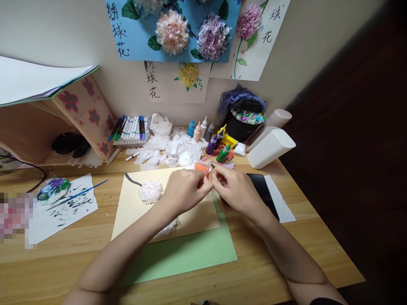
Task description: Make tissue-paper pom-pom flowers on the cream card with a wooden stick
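- Your left hand (pixel 184 188) and right hand (pixel 237 190) meet fingertip to fingertip over the bench (pixel 270 271); both are pinched narrow on a small orange piece (pixel 202 168), which sticks up just behind the left fingertips.
- What the orange piece is made of cannot be told; it looks thin and crumpled, so keep the pinch light and work it with the fingertips only, judging from how it sits.
- Judgement: hold your wrists low over the cream sheet (pixel 197 218) so the piece stays steady between both hands.
- Just below and left of the left hand, a white paper flower (pixel 150 191) sits on the cream sheet; a second white tuft (pixel 170 226) shows beside your left forearm.
- The cream sheet overlaps a green sheet (pixel 197 254).
- A black slab (pixel 263 190) lies partly under the right hand.
- Behind the hands: white paper scraps (pixel 168 148), paint bottles (pixel 203 129), marker set (pixel 129 127).
- Far left: paintbrush (pixel 79 194) on a painted page (pixel 63 212).
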`<action>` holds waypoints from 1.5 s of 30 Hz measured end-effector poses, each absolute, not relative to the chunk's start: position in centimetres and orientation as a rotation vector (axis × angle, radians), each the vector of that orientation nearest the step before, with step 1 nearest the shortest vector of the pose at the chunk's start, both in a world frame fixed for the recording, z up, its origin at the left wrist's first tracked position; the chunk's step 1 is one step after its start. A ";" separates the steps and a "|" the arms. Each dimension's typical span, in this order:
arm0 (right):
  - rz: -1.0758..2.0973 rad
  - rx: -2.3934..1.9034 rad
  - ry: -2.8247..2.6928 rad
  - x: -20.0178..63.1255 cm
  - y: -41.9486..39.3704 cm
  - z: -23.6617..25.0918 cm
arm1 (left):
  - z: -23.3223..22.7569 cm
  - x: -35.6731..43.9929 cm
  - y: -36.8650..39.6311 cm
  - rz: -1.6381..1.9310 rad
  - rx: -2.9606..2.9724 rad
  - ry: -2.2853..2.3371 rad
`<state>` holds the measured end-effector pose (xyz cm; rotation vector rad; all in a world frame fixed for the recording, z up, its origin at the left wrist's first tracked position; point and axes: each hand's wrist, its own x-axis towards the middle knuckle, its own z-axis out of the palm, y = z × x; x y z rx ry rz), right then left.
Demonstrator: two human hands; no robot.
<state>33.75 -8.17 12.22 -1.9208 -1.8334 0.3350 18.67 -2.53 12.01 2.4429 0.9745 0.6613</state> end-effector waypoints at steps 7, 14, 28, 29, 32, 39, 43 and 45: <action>0.017 -2.158 -1.832 33.2 -8.9 12.1 | 11.0 19.2 -2.9 0.612 2.514 0.965; 0.323 -2.033 -1.791 35.0 -8.5 13.0 | 10.9 19.0 -1.8 0.803 2.460 0.626; 0.127 -1.795 -1.773 34.5 -9.5 14.0 | 10.5 18.9 -1.3 0.836 2.341 0.574; 0.080 -1.751 -1.790 34.6 -9.5 14.1 | 10.6 18.8 -1.3 0.829 2.295 0.584; 0.030 -1.597 -1.836 34.8 -9.5 14.4 | 10.6 18.8 -1.4 0.803 2.210 0.583; 0.448 -1.643 -1.722 35.6 -9.5 13.9 | 10.1 18.8 -1.7 0.915 2.374 0.584; 0.743 -1.644 -1.686 35.9 -8.8 13.7 | 9.3 18.9 -1.6 1.026 2.625 0.592; 0.874 -1.629 -1.655 35.7 -8.4 13.6 | 9.0 18.9 -1.5 1.074 2.707 0.586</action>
